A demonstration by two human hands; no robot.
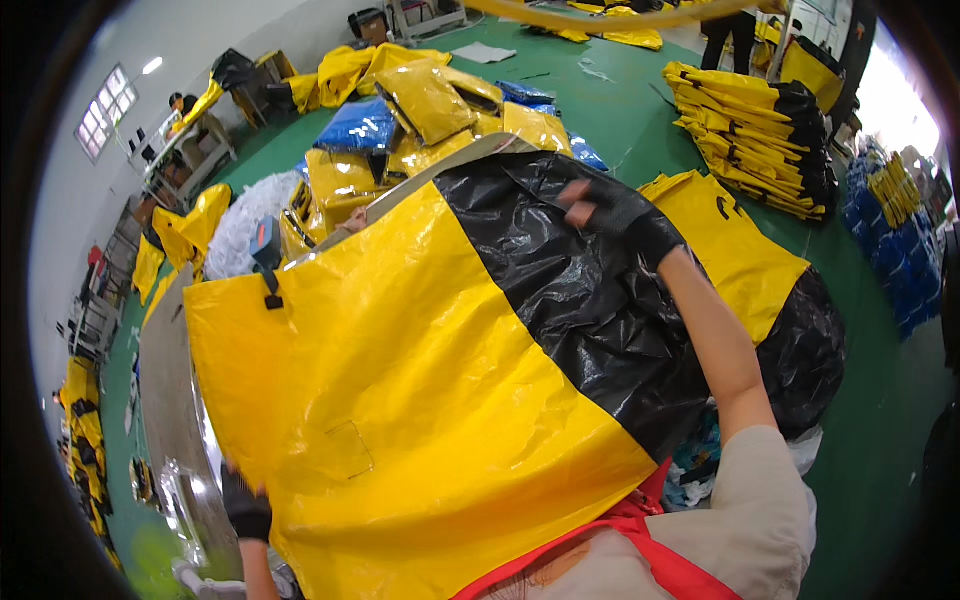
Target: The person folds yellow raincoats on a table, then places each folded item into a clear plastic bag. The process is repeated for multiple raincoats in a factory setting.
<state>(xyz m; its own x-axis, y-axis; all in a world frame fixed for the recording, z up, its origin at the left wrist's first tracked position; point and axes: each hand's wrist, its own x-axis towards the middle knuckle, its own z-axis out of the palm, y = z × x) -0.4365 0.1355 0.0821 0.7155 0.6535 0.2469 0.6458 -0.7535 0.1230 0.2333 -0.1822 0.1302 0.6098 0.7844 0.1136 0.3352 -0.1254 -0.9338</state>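
Note:
A large yellow bag with a broad black end lies spread in front of me, reaching back toward my body. It looks like coated sheeting, with a small black tab at its far left corner and a stitched square on the yellow. My right hand, in a black fingerless glove, lies over the far part of the black end, fingers extended and slightly blurred. At the near left, my left hand, gloved likewise, holds the bag's side edge; its fingers are partly hidden.
Plastic-wrapped yellow packs and blue packs are heaped beyond the bag. A grey metal table edge shows at left. Another yellow and black bag lies at right, before a folded stack. A person stands far back.

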